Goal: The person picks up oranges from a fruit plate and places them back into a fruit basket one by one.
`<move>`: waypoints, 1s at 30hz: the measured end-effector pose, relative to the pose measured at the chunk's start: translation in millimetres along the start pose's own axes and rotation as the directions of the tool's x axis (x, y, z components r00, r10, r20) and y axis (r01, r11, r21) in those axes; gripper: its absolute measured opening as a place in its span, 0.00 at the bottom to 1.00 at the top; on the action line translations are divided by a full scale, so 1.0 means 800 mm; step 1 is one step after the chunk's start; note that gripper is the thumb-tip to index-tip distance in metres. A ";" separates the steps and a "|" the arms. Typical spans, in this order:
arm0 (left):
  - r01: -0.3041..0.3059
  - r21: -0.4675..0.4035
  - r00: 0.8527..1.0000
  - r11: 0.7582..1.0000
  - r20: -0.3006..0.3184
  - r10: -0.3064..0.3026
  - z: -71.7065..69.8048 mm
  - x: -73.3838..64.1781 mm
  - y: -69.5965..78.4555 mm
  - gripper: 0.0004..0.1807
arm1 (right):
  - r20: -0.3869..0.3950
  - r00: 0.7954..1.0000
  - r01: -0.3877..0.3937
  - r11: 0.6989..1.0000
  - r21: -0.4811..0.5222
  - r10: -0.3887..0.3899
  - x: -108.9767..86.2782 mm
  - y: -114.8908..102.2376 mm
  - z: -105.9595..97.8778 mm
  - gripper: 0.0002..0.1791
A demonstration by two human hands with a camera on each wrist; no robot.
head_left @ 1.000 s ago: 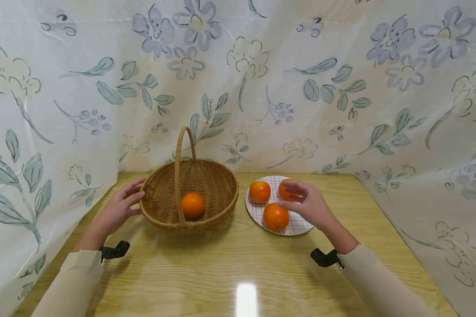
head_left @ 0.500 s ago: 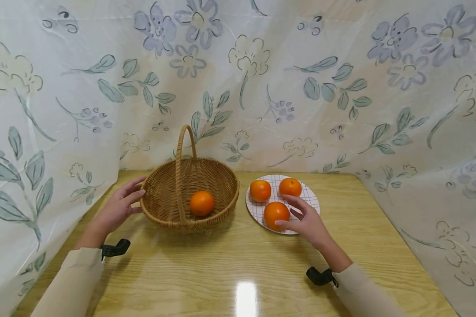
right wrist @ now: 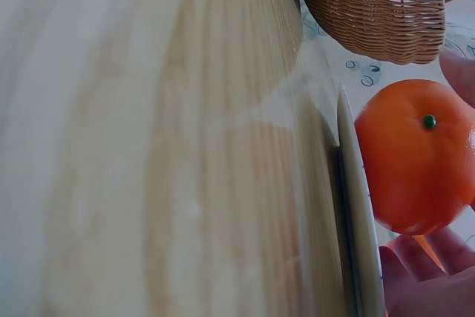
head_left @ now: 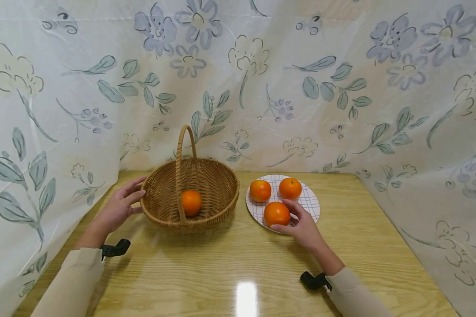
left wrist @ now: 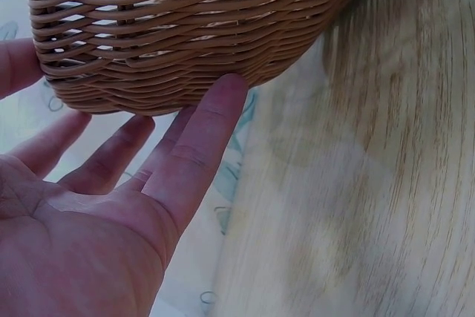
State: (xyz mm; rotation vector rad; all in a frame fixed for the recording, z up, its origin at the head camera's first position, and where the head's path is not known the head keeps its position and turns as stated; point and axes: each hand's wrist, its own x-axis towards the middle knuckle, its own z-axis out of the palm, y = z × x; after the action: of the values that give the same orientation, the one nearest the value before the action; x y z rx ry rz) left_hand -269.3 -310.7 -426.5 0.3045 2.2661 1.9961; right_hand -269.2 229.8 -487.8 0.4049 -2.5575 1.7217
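Observation:
An orange [head_left: 277, 214] lies at the front of a round white checked plate [head_left: 309, 198]. My right hand [head_left: 307, 231] holds it, thumb at the near side and fingers on the far side; in the right wrist view its green stem spot shows on the orange [right wrist: 415, 157]. Farther back on the plate are two more oranges, one left [head_left: 260, 191] and one right [head_left: 290, 189]. My left hand [head_left: 117, 209] touches the left side of a wicker basket [head_left: 214, 189] with extended fingers. Inside the basket sits another orange [head_left: 191, 203], partly behind the arched handle [head_left: 179, 167].
Basket and plate stand side by side on a pale wooden table [head_left: 206, 273]. Floral cloth [head_left: 285, 88] hangs behind and along both sides. Dark wrist cameras, left [head_left: 116, 248] and right [head_left: 314, 280], jut inward over the table.
My right hand has come from over the back right orange to the front one and closed around it. The basket's orange rolled right, then back left. My left hand stays at the basket.

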 end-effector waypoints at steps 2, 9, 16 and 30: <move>0.002 0.003 1.000 1.000 0.000 -0.002 0.000 0.000 0.001 0.35 | -0.004 1.000 -0.005 1.000 -0.005 0.005 0.001 0.000 0.001 0.48; 0.005 -0.014 1.000 1.000 0.004 -0.005 0.001 0.000 0.001 0.36 | -0.003 1.000 -0.012 1.000 -0.008 0.012 0.004 0.000 0.005 0.48; 0.015 -0.007 1.000 1.000 0.000 -0.015 0.000 0.001 0.002 0.36 | 0.002 1.000 -0.022 1.000 -0.011 0.022 0.006 -0.004 0.005 0.46; 0.019 -0.022 1.000 1.000 0.006 -0.019 -0.002 0.004 0.002 0.36 | -0.006 0.998 -0.058 0.998 -0.006 0.058 0.008 -0.009 0.004 0.45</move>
State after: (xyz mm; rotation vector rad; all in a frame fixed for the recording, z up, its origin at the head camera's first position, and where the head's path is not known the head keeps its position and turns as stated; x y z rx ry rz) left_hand -272.9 -311.1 -424.2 0.2849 2.2331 2.0074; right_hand -273.4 223.1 -481.4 0.3282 -2.5948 1.7297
